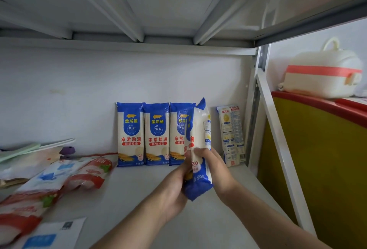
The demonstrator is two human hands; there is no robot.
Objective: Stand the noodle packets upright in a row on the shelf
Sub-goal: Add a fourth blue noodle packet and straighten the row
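Three blue-and-white noodle packets [130,134] [156,134] [177,133] stand upright side by side against the shelf's back wall. Further right another packet [232,135] stands with its printed back facing out. A gap lies between it and the row. In front of that gap I hold one more blue noodle packet [198,149], nearly upright and turned edge-on. My left hand [175,187] grips its lower left side. My right hand [216,171] grips its right side, fingers curled round the middle. The white shelf board [228,219] lies beneath.
Red-and-white packets [87,177] and blue-and-white bags [45,177] lie flat on the shelf's left part, with a paper sheet [57,233] at the front. A white metal upright [278,139] bounds the right side. Beyond it stands a yellow-and-red cabinet [317,149] with a white appliance [321,75] on top.
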